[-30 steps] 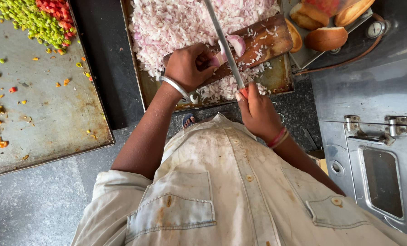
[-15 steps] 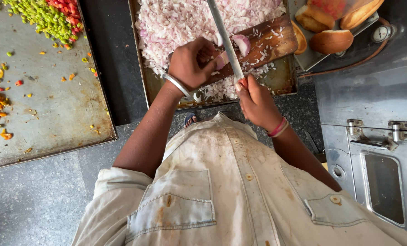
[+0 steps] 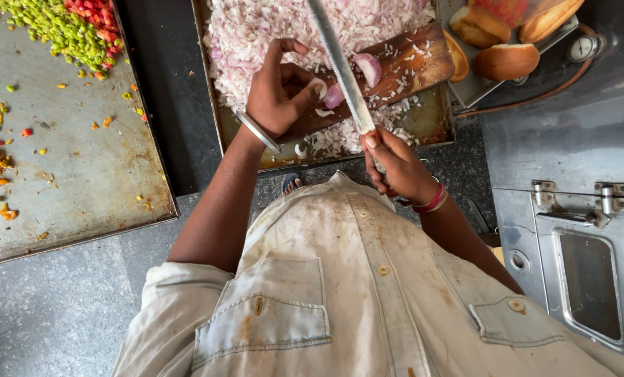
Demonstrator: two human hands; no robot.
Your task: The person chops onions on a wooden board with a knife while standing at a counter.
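Long knife [image 3: 340,66]: narrow steel blade w/ serrated edge, lying diagonal across the wooden cutting board [image 3: 409,66], tip away from the board's near edge, handle end off it. Onion piece [image 3: 333,96]: pink-purple, small, on the board just left of the blade, touching it. Onion half [image 3: 367,68]: peeled, pale purple, on the board right of the blade, close beside it.

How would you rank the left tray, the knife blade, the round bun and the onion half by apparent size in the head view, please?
1. left tray
2. knife blade
3. round bun
4. onion half

The blade is raised nearer the camera, so it may look oversized.
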